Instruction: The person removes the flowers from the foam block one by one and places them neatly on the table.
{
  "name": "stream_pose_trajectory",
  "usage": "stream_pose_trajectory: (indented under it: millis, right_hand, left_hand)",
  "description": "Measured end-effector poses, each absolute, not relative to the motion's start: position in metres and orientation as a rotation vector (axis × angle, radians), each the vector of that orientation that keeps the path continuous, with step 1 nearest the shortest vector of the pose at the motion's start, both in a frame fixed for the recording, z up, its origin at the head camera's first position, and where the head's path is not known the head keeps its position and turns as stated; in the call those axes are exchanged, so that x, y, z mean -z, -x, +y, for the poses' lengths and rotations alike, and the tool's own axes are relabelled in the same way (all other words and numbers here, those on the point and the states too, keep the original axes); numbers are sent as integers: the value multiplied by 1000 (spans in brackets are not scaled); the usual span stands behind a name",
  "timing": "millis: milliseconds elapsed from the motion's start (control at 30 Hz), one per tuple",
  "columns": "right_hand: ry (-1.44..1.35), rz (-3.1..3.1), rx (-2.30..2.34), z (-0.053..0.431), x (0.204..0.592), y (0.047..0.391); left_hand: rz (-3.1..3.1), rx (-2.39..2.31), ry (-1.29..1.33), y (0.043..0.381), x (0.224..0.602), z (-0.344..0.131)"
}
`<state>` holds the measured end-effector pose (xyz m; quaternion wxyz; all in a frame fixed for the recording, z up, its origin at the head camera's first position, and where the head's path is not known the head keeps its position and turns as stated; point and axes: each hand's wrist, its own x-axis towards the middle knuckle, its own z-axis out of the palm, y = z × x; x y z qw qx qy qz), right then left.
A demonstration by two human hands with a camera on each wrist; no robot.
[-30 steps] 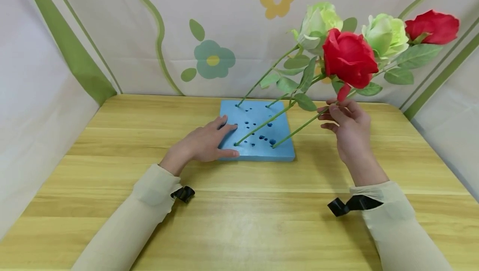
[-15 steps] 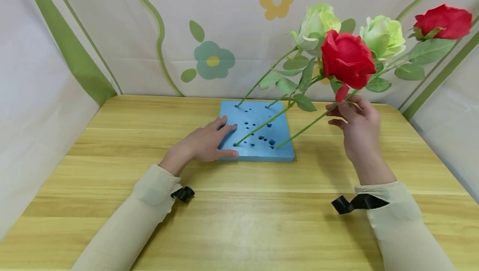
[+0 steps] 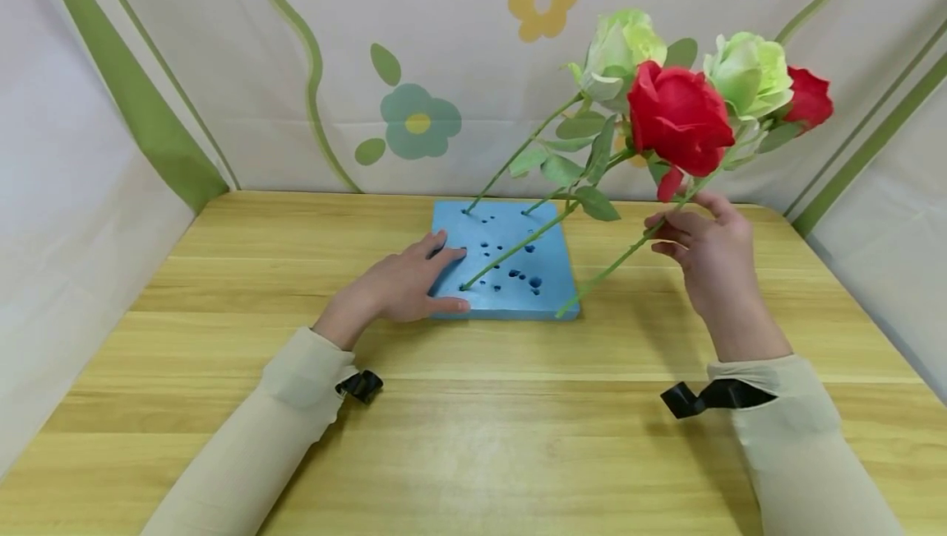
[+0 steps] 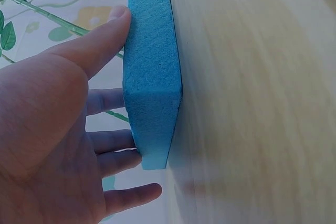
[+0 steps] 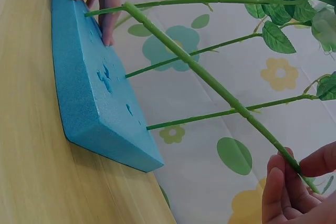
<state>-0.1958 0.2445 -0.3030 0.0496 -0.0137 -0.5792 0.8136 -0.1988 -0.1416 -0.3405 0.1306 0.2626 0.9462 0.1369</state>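
My left hand [image 3: 399, 285] lies with spread, straight fingers on the left side of a blue foam block [image 3: 510, 299] pitted with holes. In the left wrist view the thumb touches the block's upper edge. My right hand [image 3: 713, 261] pinches the stem [image 5: 210, 80] of a red rose [image 3: 810, 99] between thumb and fingers. That stem's lower end is free in the air, apart from the block. Planted in the block and leaning right are another red rose [image 3: 681, 118] and two pale green roses [image 3: 750, 76], partly overlapping the held one.
The block sits on a wooden table [image 3: 459, 437]. Behind it hangs a white curtain [image 3: 222, 67] printed with flowers and green bands. The planted stems [image 5: 205, 116] and their leaves stand close to the right hand.
My right hand has drawn the red rose's stem out of its hole near the block's front right corner. The bloom moved right, then swung back left behind the green rose. Left hand stays put.
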Motion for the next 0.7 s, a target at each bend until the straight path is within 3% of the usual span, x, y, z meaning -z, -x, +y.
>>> stream_pose_trajectory:
  millis: [700]
  right_hand:
    - [20,-1965,-2388,243,312,198]
  left_hand:
    - [2739,-411,-753,199,339,-140]
